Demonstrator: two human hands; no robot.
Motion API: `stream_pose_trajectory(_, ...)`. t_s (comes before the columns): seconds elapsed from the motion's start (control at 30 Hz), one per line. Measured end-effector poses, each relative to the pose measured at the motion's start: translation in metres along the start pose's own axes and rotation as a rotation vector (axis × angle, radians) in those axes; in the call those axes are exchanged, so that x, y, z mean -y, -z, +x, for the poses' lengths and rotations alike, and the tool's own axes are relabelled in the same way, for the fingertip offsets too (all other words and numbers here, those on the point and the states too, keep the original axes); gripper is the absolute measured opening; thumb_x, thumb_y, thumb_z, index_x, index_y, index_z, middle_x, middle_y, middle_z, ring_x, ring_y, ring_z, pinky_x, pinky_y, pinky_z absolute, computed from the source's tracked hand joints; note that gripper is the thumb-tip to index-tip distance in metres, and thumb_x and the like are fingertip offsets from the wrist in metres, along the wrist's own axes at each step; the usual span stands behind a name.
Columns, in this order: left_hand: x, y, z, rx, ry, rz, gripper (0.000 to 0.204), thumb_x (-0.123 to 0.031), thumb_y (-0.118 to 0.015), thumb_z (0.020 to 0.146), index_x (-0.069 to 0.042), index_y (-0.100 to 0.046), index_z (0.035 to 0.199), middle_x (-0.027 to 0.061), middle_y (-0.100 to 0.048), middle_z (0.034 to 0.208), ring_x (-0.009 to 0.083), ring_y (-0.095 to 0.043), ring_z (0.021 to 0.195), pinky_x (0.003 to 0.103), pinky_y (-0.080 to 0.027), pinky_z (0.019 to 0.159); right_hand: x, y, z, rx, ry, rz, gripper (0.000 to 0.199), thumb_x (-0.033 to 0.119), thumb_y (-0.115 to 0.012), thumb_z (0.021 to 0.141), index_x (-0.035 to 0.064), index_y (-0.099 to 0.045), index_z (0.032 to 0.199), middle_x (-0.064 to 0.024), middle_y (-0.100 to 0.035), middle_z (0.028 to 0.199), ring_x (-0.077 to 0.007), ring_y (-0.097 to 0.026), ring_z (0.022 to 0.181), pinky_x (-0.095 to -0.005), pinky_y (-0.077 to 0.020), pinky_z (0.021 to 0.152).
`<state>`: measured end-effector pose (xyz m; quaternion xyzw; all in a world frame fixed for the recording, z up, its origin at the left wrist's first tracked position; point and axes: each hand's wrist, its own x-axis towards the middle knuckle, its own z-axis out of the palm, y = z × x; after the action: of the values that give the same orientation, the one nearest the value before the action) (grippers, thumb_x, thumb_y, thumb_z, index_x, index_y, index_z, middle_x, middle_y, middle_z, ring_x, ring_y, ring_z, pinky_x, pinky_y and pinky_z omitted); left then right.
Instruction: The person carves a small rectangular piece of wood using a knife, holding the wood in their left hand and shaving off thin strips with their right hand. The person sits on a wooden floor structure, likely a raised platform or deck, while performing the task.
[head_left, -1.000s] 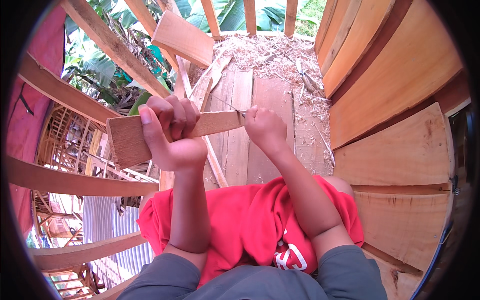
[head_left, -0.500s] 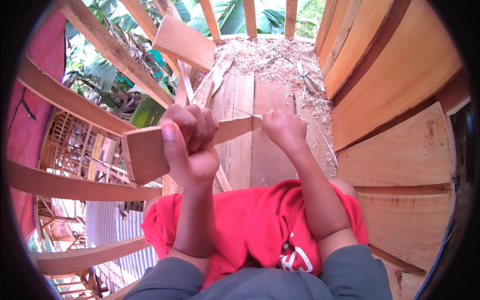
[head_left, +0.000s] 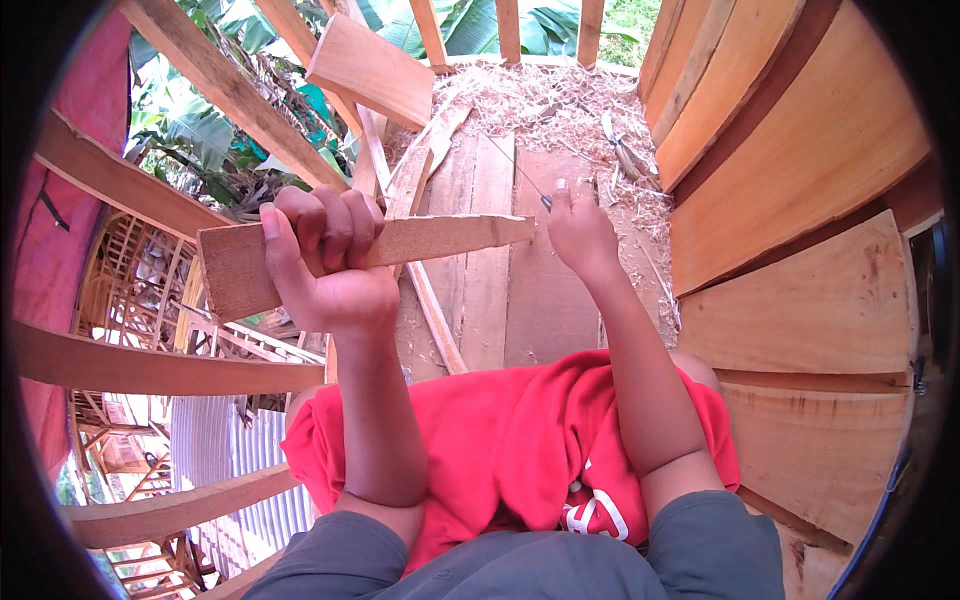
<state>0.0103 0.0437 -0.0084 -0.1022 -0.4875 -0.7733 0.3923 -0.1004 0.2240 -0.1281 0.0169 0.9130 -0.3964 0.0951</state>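
Observation:
My left hand [head_left: 335,255] is closed round a piece of wood [head_left: 440,240], broad at its left end and tapering to a narrow, cut tip on the right. The wood is held above the floor, tilted slightly up to the right. My right hand [head_left: 583,235] is closed on a thin-bladed knife [head_left: 520,172], whose handle is hidden in the fist. Its long, narrow blade points up and to the left, beyond the wood and apart from it. A red cloth [head_left: 490,430] covers my lap.
Pale wood shavings [head_left: 530,95] cover the far floorboards. A loose wooden block [head_left: 370,70] leans at the far left by slatted railings [head_left: 180,370]. Wooden strips [head_left: 437,320] lie on the planks [head_left: 545,290]. A board wall [head_left: 800,310] stands close on the right.
The wood has moved left with my left hand and turned so its tapered face shows more. My right hand has moved slightly right and away, and the knife blade has come off the wood's tip.

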Motion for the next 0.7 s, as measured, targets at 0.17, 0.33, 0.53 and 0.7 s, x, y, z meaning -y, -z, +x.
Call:
stream_pose_trajectory(0.17,0.000,0.001,-0.002,0.171,0.044,-0.024,0.041,-0.040,-0.046,0.095,-0.015,-0.029,0.068,-0.0034,-0.020,0.056,0.0091,-0.017,0.050,0.028,-0.020,0.052,-0.028,-0.011,0.020,0.152,-0.220,0.167,0.055,0.043,-0.042,0.096,-0.0046,-0.068,0.089,-0.0242,-0.068,0.084,-0.0371,-0.066,0.086,-0.0443,-0.0491,0.080)
stream_pose_trajectory(0.33,-0.002,0.011,0.003,0.242,0.051,-0.059,0.041,-0.040,-0.046,0.094,-0.014,-0.028,0.068,-0.0032,-0.021,0.055,0.0092,-0.017,0.049,0.028,-0.020,0.052,-0.028,-0.019,0.023,0.215,-0.040,0.017,0.051,0.040,-0.044,0.096,-0.0051,-0.067,0.093,-0.0251,-0.067,0.087,-0.0379,-0.066,0.088,-0.0451,-0.0486,0.080)
stream_pose_trajectory(0.53,-0.001,0.027,0.008,0.165,0.026,-0.049,0.042,-0.040,-0.043,0.096,-0.014,-0.027,0.067,-0.0043,-0.019,0.054,0.0079,-0.015,0.047,0.027,-0.019,0.048,-0.027,-0.053,0.010,0.218,0.239,-0.112,0.044,0.034,-0.042,0.098,-0.0028,-0.065,0.089,-0.0271,-0.066,0.088,-0.0419,-0.063,0.087,-0.0496,-0.0463,0.077)
stream_pose_trajectory(0.7,-0.001,0.019,0.007,0.187,0.037,-0.083,0.042,-0.040,-0.043,0.096,-0.014,-0.028,0.067,-0.0042,-0.020,0.055,0.0081,-0.015,0.047,0.027,-0.018,0.048,-0.055,-0.059,0.026,0.228,0.170,-0.082,0.046,0.033,-0.040,0.098,-0.0030,-0.067,0.088,-0.0273,-0.066,0.093,-0.0424,-0.063,0.093,-0.0509,-0.0466,0.083)
